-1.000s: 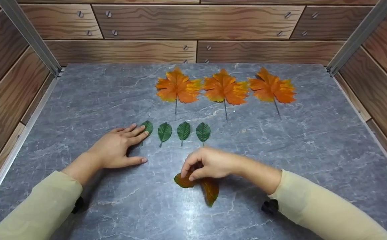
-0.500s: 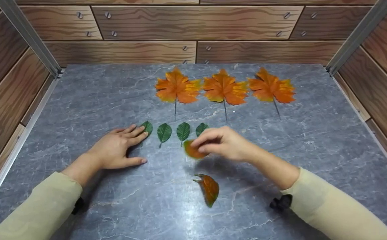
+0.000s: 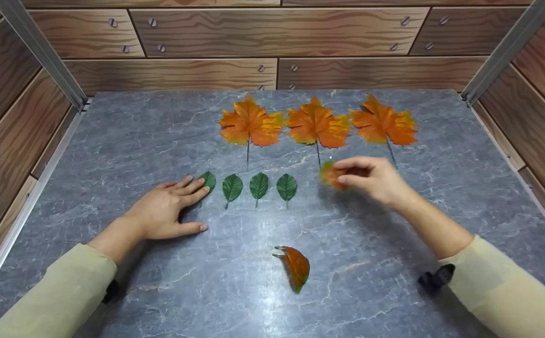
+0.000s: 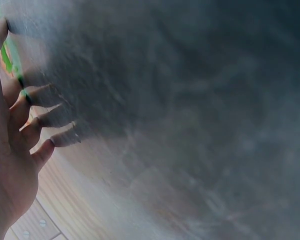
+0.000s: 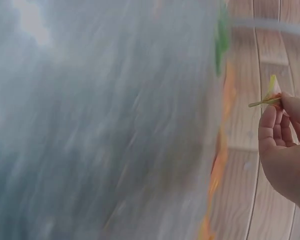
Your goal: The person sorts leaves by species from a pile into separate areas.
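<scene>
My left hand point(image 3: 162, 209) lies flat with fingers spread, its fingertips on the leftmost green leaf point(image 3: 209, 181) and covering part of it. To the right, three more green leaves stand in a row, the last being a green leaf point(image 3: 286, 186) with its stem toward me. Between thumb and fingers my right hand point(image 3: 371, 178) pinches an orange-green leaf point(image 3: 330, 175), blurred, right of that row. In the right wrist view the pinched leaf point(image 5: 272, 95) shows its stem sticking out past the fingers. Nearer to me lie curled brown-orange leaves point(image 3: 297, 270), overlapping, two stems showing.
Along the back of the grey marbled table point(image 3: 169, 291) lie three orange maple leaves: a left one point(image 3: 250, 122), a middle one point(image 3: 317, 123) and a right one point(image 3: 383, 122). Wood-patterned walls point(image 3: 272, 33) and metal posts point(image 3: 49, 51) bound the table at back and sides.
My right hand has lifted one brown-orange leaf off the near pile and carried it away from me and rightward, past the green row. The left hand has stayed in place.
</scene>
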A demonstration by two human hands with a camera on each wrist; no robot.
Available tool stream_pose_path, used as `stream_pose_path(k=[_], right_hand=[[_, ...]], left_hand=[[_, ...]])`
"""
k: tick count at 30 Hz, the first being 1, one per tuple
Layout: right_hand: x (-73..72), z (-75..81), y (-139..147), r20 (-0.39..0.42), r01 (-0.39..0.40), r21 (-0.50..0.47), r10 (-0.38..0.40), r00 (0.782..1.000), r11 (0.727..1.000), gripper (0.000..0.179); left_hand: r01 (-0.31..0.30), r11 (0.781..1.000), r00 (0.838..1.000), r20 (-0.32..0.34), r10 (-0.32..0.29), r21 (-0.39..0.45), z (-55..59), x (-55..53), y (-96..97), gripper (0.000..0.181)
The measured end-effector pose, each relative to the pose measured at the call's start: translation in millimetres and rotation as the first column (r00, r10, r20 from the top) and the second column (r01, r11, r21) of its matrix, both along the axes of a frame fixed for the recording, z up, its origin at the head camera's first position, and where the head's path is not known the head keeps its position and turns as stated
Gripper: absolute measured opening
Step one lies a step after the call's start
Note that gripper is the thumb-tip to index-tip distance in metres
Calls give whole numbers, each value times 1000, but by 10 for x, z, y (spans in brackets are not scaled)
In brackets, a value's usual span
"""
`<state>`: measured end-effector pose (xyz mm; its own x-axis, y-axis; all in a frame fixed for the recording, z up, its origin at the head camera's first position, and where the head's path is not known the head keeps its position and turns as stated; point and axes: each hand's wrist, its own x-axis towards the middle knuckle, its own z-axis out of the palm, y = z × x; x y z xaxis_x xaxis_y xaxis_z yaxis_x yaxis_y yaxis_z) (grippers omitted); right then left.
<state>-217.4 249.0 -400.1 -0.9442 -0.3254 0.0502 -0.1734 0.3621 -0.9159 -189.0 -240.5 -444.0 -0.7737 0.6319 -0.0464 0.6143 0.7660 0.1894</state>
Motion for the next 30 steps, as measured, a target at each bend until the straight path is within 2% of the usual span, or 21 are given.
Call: stream_pose_path(k=[6, 10, 16, 25, 30], right_hand=[[-67, -105, 369, 10, 96, 47, -96, 995, 994, 37], [-96, -175, 562, 45, 149, 95, -154, 987, 984, 41], [-119, -242, 762, 127, 195, 104, -207, 970, 975, 48], [-73, -233, 938, 108, 213, 183, -235, 966, 960, 49], [-45, -222, 968, 77, 200, 234, -223, 972, 952, 46]], left_hand=[[4, 1000, 1000, -12, -4, 1, -10, 5, -5, 94], [5, 1000, 1000, -15, -4, 6, -16, 8, -13, 94], [5, 1000, 1000, -20, -5, 9, -23, 12, -16, 94], [2, 1000, 1000, -13, -2, 18, -10, 12, -4, 93], [2, 1000, 1000, -10, -2, 15, -10, 7, -3, 94]])
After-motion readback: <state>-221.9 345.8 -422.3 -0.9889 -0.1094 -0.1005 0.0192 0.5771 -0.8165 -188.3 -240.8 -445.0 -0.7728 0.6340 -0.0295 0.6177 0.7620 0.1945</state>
